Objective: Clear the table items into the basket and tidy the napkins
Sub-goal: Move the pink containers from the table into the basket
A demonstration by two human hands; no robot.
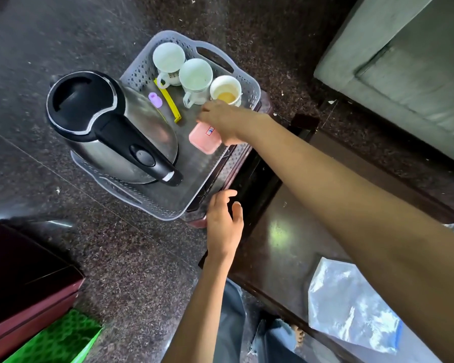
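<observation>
Right fingers (206, 113) | gripping pink box (203, 140) far edge | inside basket (250, 83)

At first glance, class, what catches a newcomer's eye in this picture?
The big steel kettle with its black lid fills the left side of the basket. Three white cups line its far edge, the rightmost cup holding tan liquid. The right hand reaches in over a pink box.

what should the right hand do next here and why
Probably ease the right hand straight back off the pink box, which seems to lie on the basket floor already. The cup beside the hand holds tan liquid, so avoid bumping it. Whether the hand grips the box is unclear.
</observation>
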